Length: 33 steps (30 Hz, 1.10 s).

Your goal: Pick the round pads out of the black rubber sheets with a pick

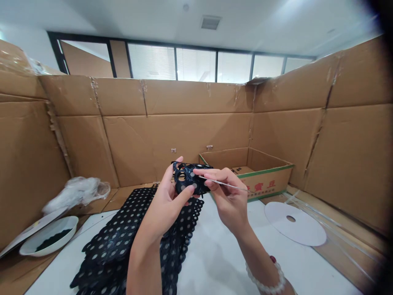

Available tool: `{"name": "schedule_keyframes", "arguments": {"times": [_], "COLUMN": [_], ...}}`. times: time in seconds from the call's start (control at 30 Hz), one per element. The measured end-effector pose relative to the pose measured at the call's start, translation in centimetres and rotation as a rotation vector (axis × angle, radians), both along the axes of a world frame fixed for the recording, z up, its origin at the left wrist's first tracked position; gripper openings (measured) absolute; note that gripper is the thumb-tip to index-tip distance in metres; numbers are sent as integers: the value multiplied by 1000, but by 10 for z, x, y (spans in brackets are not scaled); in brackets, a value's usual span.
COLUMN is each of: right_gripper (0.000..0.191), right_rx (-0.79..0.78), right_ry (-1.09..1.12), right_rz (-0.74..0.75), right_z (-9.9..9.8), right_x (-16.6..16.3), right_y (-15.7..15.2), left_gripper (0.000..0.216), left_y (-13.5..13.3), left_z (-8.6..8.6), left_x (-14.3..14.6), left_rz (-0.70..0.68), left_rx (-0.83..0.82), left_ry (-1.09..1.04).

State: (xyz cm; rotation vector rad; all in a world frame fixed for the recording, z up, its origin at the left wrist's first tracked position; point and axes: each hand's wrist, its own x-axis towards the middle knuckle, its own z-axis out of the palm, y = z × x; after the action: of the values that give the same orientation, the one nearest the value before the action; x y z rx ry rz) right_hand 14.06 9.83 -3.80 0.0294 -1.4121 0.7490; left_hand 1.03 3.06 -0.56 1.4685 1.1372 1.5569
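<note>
A small black piece with round holes and pale dots is up in front of me, above the table. My left hand grips it from the left side, thumb across its lower edge. In my right hand, a thin pale needle-like rod is pinched between the fingers, one end at the black piece and the other pointing right. Below lies a stack of black sheets with rows of grey-white dots, partly hidden by my left arm.
An open cardboard box with a green rim stands at the back right. A white disc with a centre hole lies at the right. On the left are a white bowl with dark bits and a plastic bag. Cardboard walls enclose the table.
</note>
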Motion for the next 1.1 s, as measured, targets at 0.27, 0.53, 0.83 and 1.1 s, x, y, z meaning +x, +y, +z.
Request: {"name": "schedule_keyframes", "arguments": {"times": [0.27, 0.53, 0.83, 1.1], "right_gripper": [16, 25, 24, 23], "right_rx": [97, 164, 240, 556], "right_ry": [-34, 19, 6, 2], "right_rz": [-92, -99, -166, -616], "right_z": [-1, 0, 0, -1], "right_x": [2, 1, 1, -1], "right_y": [1, 2, 6, 5], "left_gripper": [79, 79, 78, 75], "left_y": [-1, -2, -5, 1], "left_z": [0, 0, 2, -9], "left_x": [2, 2, 2, 11], "left_rz": [-26, -15, 4, 226], "left_rx": [16, 25, 28, 220], "left_ry": [-52, -63, -57, 234]}}
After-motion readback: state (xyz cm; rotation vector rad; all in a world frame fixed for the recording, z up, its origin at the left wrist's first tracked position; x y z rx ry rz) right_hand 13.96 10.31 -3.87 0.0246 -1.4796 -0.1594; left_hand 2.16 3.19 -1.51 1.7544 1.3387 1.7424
